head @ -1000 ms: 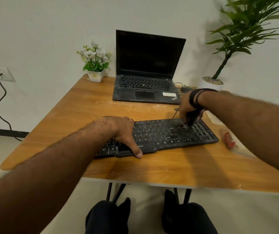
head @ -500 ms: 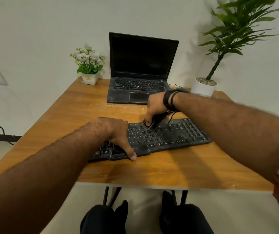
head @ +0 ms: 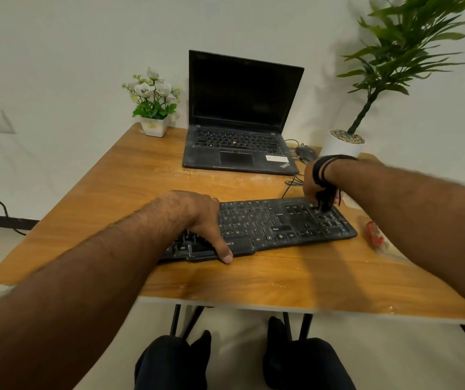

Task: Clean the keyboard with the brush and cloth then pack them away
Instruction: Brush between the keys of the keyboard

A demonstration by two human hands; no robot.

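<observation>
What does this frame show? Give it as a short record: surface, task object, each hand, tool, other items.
surface: wooden table
task object: black keyboard, lying flat near the front edge
left hand: rests on the keyboard's left end, thumb over its front edge
right hand: grips a dark brush, tip on the keys at the right end
cloth: not visible
other items: open laptop, screen dark; mouse; flower pot; potted plant

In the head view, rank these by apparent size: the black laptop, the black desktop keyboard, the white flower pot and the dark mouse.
1. Open black laptop
2. Black desktop keyboard, partly hidden by the left hand, so its place against the laptop is unsure
3. Small white square flower pot
4. Dark mouse
</observation>
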